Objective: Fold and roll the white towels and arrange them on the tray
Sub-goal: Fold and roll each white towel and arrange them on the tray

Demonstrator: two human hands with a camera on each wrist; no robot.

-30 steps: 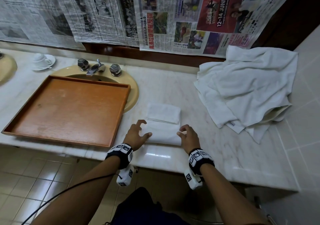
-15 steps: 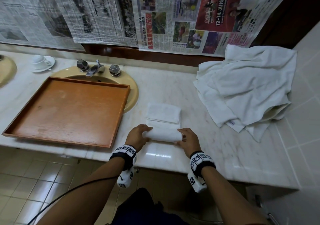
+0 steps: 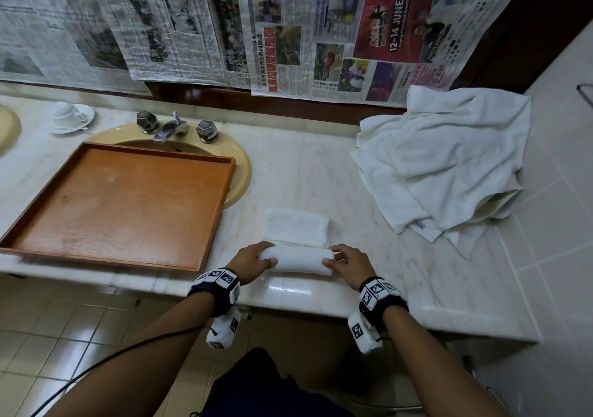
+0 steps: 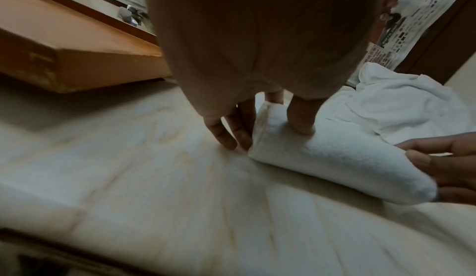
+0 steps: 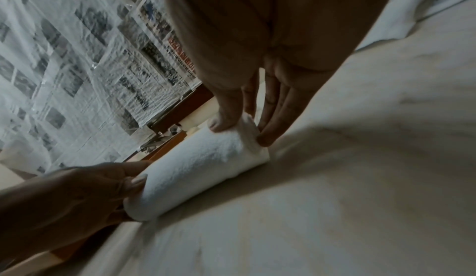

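- Nearest, at the front edge of the marble counter (image 3: 417, 291), the towel (image 3: 296, 260) lies partly rolled, its roll running left to right.
- At the roll's left end, the left hand (image 3: 248, 261) has its thumb pressed on top and its fingers curled round the far side; the right hand (image 3: 348, 264) pinches the right end in the same way, thumb on the cloth and fingers down beside the end face.
- Just beyond the roll, a flat folded stretch of the same towel is not yet wound in, so I judge the rolling of this first towel roughly half done.
- To the left, the wooden tray (image 3: 205, 256) holds nothing yet; its near right corner sits close to the left hand, and its raised rim would need clearing when a roll goes in.
- Between roll and tray there is a narrow strip of bare counter, and the roll sits near the counter's drop-off, so I'd judge pushing it away from the body safer than drawing it back.
- Farther right, a heap of unfolded white towels (image 3: 449, 166) lies well apart, still awaiting folding.
- Behind the tray, the sink (image 3: 239, 166) and its faucet (image 3: 170, 129) sit partly under it.
- Farthest left, a cup and saucer (image 3: 69, 116) stand clear of the work.
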